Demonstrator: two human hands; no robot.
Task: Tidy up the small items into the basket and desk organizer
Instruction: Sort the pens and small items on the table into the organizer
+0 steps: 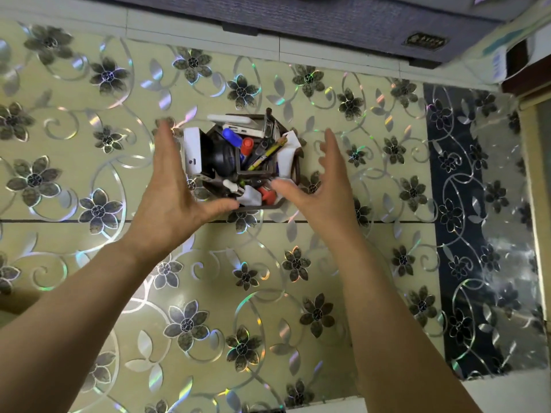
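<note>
A dark brown desk organizer (296, 166) stands in the middle of the table, seen from above. It holds a blue marker (232, 136), a red marker (246, 145), a yellow pencil (268, 153), a black round object (222, 158), white boxes (193, 150) and a red stamp (266, 194). My left hand (173, 186) is spread at the organizer's left side, thumb near its front edge. My right hand (322, 180) is spread at its right side, thumb over the front compartment. Neither hand holds anything. No basket is in view.
The table (119, 144) is covered with a shiny flower-patterned sheet, with a dark strip (465, 234) on the right. A grey woven surface (298, 22) lies beyond the far edge. A box or shelf corner (518, 67) sits at the upper right.
</note>
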